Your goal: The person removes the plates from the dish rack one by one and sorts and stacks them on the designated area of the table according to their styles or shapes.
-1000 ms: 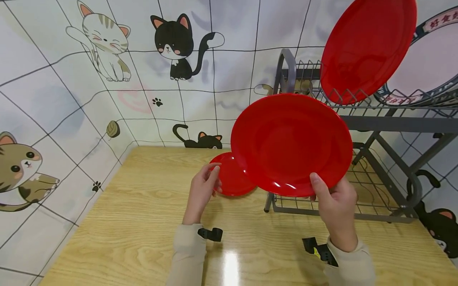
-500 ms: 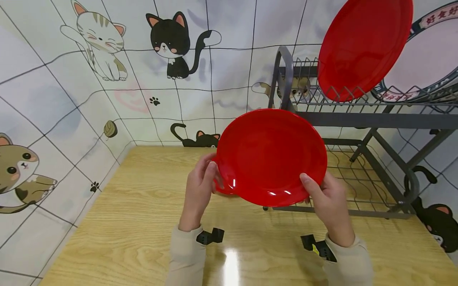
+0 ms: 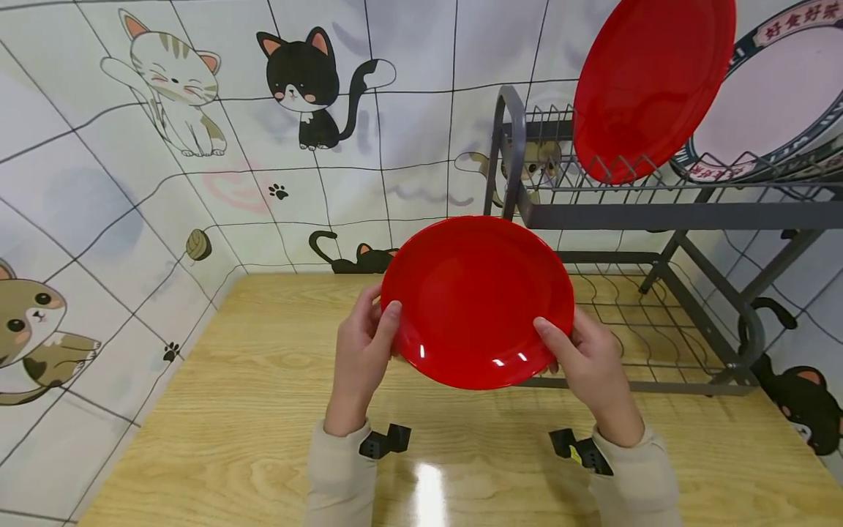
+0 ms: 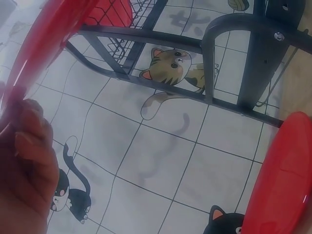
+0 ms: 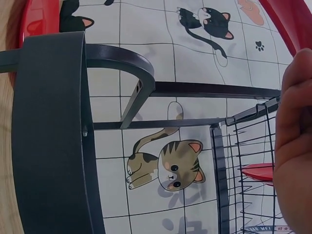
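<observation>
A round, glossy red plate [image 3: 477,304] is held up over the table, its inner face tilted toward the head camera. My left hand [image 3: 361,359] grips its left rim, thumb on the front face and fingers behind. On the opposite side my right hand [image 3: 585,360] holds the lower right rim the same way. The left wrist view shows the plate's edge [image 4: 48,41] beside the curled fingers. A second red plate [image 4: 280,183] stands low by the table in that view and also peeks in as a red plate [image 5: 41,22] in the right wrist view; the held plate hides it from the head camera.
A grey two-tier dish rack [image 3: 658,216] stands at the right. Its upper tier carries an upright red plate [image 3: 652,88] and a pale plate with a patterned rim [image 3: 770,95]. Cat-printed tiled walls [image 3: 421,132] border the wooden table [image 3: 263,410].
The held plate has moved left and down, away from the rack's upper tier. My left hand, free before, now grips its left rim. The smaller red plate behind has become hidden.
</observation>
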{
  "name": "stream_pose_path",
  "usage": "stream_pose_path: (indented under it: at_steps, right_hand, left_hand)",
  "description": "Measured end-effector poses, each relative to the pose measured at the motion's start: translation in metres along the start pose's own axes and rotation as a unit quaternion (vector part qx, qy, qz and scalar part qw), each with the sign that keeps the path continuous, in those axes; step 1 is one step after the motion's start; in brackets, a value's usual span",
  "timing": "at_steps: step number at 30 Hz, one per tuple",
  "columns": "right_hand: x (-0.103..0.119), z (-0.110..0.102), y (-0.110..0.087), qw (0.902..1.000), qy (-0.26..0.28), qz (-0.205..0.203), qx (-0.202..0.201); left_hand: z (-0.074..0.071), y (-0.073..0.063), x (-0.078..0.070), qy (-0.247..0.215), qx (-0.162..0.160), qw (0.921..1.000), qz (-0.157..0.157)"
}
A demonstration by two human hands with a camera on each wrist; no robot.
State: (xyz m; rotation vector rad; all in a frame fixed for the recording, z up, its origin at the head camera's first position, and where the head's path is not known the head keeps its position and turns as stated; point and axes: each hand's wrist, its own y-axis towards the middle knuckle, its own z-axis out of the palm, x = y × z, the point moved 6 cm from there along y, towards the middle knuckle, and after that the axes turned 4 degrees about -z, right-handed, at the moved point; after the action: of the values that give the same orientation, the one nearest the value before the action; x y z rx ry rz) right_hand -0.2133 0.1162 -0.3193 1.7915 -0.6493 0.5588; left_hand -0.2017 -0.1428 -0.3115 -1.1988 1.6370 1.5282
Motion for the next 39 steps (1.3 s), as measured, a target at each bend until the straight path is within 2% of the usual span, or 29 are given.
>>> stream_pose_path:
  at_steps: [4,10,17,25,32,36,39]
  right_hand:
    - [0.007,0.001,0.004,0.9995,-0.024,0.018,0.004]
    - [0.019,0.001,0.007,0.9982,-0.053,0.025,0.009]
    - [0.0,-0.001,0.001,0.9984,-0.041,0.038,0.005]
    - [-0.011,-0.002,0.0,0.9968,-0.026,0.076,-0.005]
    - [-0.003,0.005,0.005,0.9905,-0.011,0.133,0.035]
    - [0.0,0.009,0.006,0.9876,0.008,0.148,0.053]
    - [-0.006,0.01,0.004,0.9863,0.021,0.151,0.063]
  left_hand:
    - [0.0,-0.002,-0.008,0.018,-0.016,0.9996,0.015]
    - [0.001,0.0,-0.004,0.036,-0.01,0.9991,0.018]
    - [0.001,0.001,-0.002,0.043,0.002,0.9989,0.017]
    - [-0.002,0.002,0.004,0.049,0.042,0.9979,-0.011]
    - [-0.004,0.005,0.01,0.058,0.035,0.9968,-0.042]
    - [-0.005,0.004,0.013,0.057,0.033,0.9961,-0.058]
    - [-0.006,0.004,0.016,0.055,0.031,0.9957,-0.067]
